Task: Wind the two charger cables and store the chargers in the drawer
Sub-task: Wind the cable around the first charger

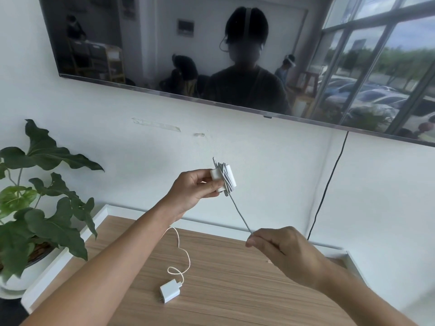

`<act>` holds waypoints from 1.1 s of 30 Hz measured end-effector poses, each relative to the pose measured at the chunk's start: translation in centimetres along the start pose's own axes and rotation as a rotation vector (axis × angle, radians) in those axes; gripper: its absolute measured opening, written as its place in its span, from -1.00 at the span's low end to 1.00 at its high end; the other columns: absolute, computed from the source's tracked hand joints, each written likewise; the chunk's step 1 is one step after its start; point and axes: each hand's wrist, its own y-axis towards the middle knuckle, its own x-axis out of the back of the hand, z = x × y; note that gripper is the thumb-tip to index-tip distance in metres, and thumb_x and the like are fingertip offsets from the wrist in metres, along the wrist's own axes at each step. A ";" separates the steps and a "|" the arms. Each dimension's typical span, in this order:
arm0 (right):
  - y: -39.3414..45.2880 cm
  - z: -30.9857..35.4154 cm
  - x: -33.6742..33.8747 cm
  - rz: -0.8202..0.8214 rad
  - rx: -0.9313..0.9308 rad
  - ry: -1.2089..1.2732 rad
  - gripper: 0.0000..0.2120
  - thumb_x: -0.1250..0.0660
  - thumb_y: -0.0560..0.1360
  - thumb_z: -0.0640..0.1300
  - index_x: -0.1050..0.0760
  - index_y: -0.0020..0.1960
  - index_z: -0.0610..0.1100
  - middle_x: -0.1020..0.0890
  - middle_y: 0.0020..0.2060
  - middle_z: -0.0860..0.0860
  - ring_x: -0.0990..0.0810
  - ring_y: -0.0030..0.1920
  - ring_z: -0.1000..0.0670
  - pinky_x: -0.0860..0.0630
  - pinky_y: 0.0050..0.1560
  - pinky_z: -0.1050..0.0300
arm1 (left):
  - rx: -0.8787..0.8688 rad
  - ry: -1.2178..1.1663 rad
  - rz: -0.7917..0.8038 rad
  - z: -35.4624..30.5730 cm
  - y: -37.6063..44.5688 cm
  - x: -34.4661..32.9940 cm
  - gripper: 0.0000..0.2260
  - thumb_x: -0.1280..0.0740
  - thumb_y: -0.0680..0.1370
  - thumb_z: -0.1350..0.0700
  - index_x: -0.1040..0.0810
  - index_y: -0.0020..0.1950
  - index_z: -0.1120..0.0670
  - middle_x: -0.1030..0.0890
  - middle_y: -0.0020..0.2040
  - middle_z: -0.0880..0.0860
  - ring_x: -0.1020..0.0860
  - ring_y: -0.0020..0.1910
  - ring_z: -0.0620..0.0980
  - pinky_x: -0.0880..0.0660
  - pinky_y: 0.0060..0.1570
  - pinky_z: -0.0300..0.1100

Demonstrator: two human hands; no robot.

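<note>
First charger (222, 178) held mid-air, half-wound, gripped by left hand (193, 192); right hand (280, 245) fingers pinch its taut cable (239, 214). Next: another wrap. Second charger (170, 291) lies unwound on tabletop (235, 278); drawer unseen.

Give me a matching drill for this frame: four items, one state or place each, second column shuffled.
1. left hand
2. right hand
3. second charger
4. plant

A. lies on the wooden top, cable loose
B. pinches the taut grey cable
C. stands in a white pot at the left edge
D. holds the charger with cable wrapped round it

Pairs: 1-D, 2-B, 3-A, 4-C
</note>
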 end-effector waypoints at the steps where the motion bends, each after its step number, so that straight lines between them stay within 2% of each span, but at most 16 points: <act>1: -0.1 0.3 0.4 -0.025 0.064 -0.074 -0.63 -0.21 0.66 0.16 -0.57 -0.13 -0.07 -0.34 -0.42 -0.10 -0.28 -0.40 -0.08 -0.34 -0.36 0.14 | 0.007 0.016 0.001 0.3 0.0 0.0 -0.83 -0.47 0.57 0.20 -0.72 0.15 0.13 -0.70 0.01 0.14 -0.71 0.00 0.01 -0.65 0.20 -0.06; 3: -0.2 1.3 1.3 -0.035 0.185 -0.212 -0.59 -0.18 0.68 0.14 -0.45 -0.21 -0.12 -0.32 -0.42 -0.06 -0.25 -0.37 -0.06 -0.28 -0.37 0.18 | 0.009 0.056 -0.005 0.7 0.1 -0.1 -0.84 -0.47 0.57 0.18 -0.73 0.15 0.11 -0.71 -0.01 0.12 -0.71 -0.01 0.01 -0.65 0.19 -0.09; 6: -0.2 2.4 2.5 -0.041 0.305 -0.350 -0.59 -0.15 0.70 0.11 -0.35 -0.24 -0.09 -0.31 -0.42 -0.02 -0.26 -0.34 -0.08 -0.43 -0.31 0.05 | 0.009 0.144 -0.020 1.1 0.2 -0.2 -0.87 -0.49 0.57 0.17 -0.74 0.10 0.05 -0.74 -0.09 0.00 -0.71 -0.06 -0.05 -0.65 0.18 -0.10; 10: 0.6 3.4 4.0 -0.079 0.362 -0.383 -0.64 -0.19 0.70 0.02 -0.39 -0.23 -0.09 -0.34 -0.42 0.02 -0.28 -0.37 -0.07 -0.38 -0.39 0.02 | 0.027 0.216 0.019 1.7 -0.1 -0.4 -0.85 -0.52 0.55 0.15 -0.73 0.11 0.06 -0.77 -0.07 -0.03 -0.69 -0.09 -0.09 -0.65 0.19 -0.04; 12: 1.4 3.5 4.8 -0.113 0.388 -0.381 -0.64 -0.21 0.70 -0.01 -0.38 -0.25 -0.11 -0.34 -0.43 0.03 -0.28 -0.38 -0.08 -0.38 -0.38 -0.02 | 0.018 0.290 0.055 1.7 -0.4 -0.8 -0.84 -0.52 0.54 0.15 -0.72 0.12 0.04 -0.76 -0.09 -0.04 -0.68 -0.12 -0.10 -0.63 0.12 -0.08; 14: 2.6 3.2 5.5 -0.150 0.384 -0.379 -0.63 -0.20 0.70 0.04 -0.47 -0.20 -0.12 -0.42 -0.42 0.03 -0.34 -0.38 -0.09 -0.43 -0.36 -0.03 | 0.021 0.353 0.091 1.6 -0.7 -1.4 -0.82 -0.53 0.52 0.11 -0.72 0.11 0.03 -0.76 -0.11 0.02 -0.65 -0.16 -0.12 -0.56 0.03 -0.14; 16: 3.8 2.9 6.3 -0.172 0.349 -0.343 -0.60 -0.14 0.69 0.12 -0.61 -0.04 -0.12 -0.64 -0.30 0.03 -0.54 -0.33 -0.09 -0.54 -0.26 -0.03 | 0.025 0.407 0.124 1.6 -1.0 -1.8 -0.79 -0.53 0.47 0.02 -0.72 0.09 0.00 -0.76 -0.07 0.09 -0.64 -0.17 -0.10 -0.50 -0.02 -0.12; 18: 4.8 2.4 7.0 -0.198 0.322 -0.279 -0.64 -0.17 0.67 0.11 -0.66 0.09 -0.07 -0.74 -0.16 0.08 -0.67 -0.24 -0.03 -0.60 -0.17 -0.02 | 0.026 0.462 0.168 1.4 -1.3 -2.3 -0.79 -0.53 0.46 -0.01 -0.71 0.06 -0.01 -0.76 -0.06 0.07 -0.63 -0.15 -0.08 -0.48 -0.04 -0.07; 19: 5.3 2.2 7.3 -0.205 0.304 -0.248 -0.69 -0.21 0.66 0.08 -0.67 0.10 -0.05 -0.74 -0.16 0.13 -0.67 -0.25 0.02 -0.60 -0.17 0.02 | 0.023 0.475 0.190 1.4 -1.5 -2.6 -0.81 -0.53 0.47 0.02 -0.71 0.06 0.00 -0.76 -0.06 0.04 -0.64 -0.14 -0.08 -0.49 -0.02 -0.06; 21: 6.2 1.7 7.8 -0.204 0.223 -0.176 -0.81 -0.30 0.65 -0.02 -0.69 0.07 -0.03 -0.68 -0.30 0.16 -0.57 -0.39 0.05 -0.57 -0.26 0.12 | 0.016 0.477 0.230 1.1 -1.9 -3.1 -0.83 -0.53 0.51 0.08 -0.71 0.09 0.03 -0.76 -0.09 -0.03 -0.65 -0.13 -0.10 -0.55 0.05 -0.03; 23: 7.0 1.3 8.2 -0.196 0.112 -0.087 -0.88 -0.38 0.61 -0.04 -0.70 -0.01 0.02 -0.60 -0.41 0.04 -0.40 -0.45 0.03 -0.44 -0.35 0.25 | -0.002 0.478 0.267 0.9 -2.3 -3.4 -0.82 -0.52 0.53 0.11 -0.70 0.13 0.03 -0.76 -0.07 -0.01 -0.69 -0.09 -0.06 -0.58 0.15 0.05; 25: 7.4 0.9 8.4 -0.183 0.005 0.027 -0.93 -0.45 0.56 -0.03 -0.70 -0.09 0.06 -0.52 -0.44 -0.07 -0.32 -0.41 0.03 -0.34 -0.36 0.27 | -0.018 0.467 0.295 0.6 -2.7 -3.6 -0.79 -0.52 0.54 0.12 -0.70 0.17 0.03 -0.76 0.00 0.07 -0.71 -0.01 0.04 -0.58 0.21 0.12; 27: 7.6 0.3 8.4 -0.176 -0.062 0.112 -0.95 -0.51 0.51 -0.02 -0.70 -0.12 0.04 -0.49 -0.44 -0.02 -0.35 -0.38 0.05 -0.37 -0.31 0.25 | -0.021 0.442 0.317 0.3 -2.9 -3.7 -0.77 -0.51 0.54 0.14 -0.70 0.20 0.04 -0.76 0.05 0.10 -0.70 -0.01 -0.01 -0.57 0.24 0.14; 30: 7.9 -0.8 8.2 -0.174 -0.125 0.205 -0.89 -0.57 0.45 -0.02 -0.69 -0.13 -0.04 -0.60 -0.31 -0.20 -0.48 -0.33 0.10 -0.42 -0.23 0.22 | -0.014 0.399 0.359 -0.1 -3.2 -3.7 -0.75 -0.51 0.54 0.14 -0.69 0.22 0.07 -0.74 0.08 0.14 -0.68 0.01 -0.06 -0.56 0.28 0.15; 31: 7.9 -1.1 8.1 -0.176 -0.148 0.243 -0.85 -0.58 0.43 -0.02 -0.68 -0.13 -0.08 -0.62 -0.32 -0.19 -0.48 -0.32 0.08 -0.39 -0.23 0.21 | -0.007 0.371 0.380 -0.2 -3.2 -3.7 -0.73 -0.51 0.53 0.14 -0.68 0.23 0.09 -0.74 0.09 0.16 -0.69 0.04 -0.02 -0.56 0.29 0.15; 33: 7.8 -1.7 7.8 -0.185 -0.189 0.310 -0.79 -0.57 0.44 -0.03 -0.65 -0.11 -0.15 -0.63 -0.40 -0.04 -0.43 -0.36 0.07 -0.33 -0.31 0.26 | 0.010 0.296 0.426 -0.4 -3.4 -3.8 -0.71 -0.49 0.52 0.15 -0.66 0.24 0.12 -0.74 0.06 0.16 -0.70 0.08 0.04 -0.55 0.33 0.16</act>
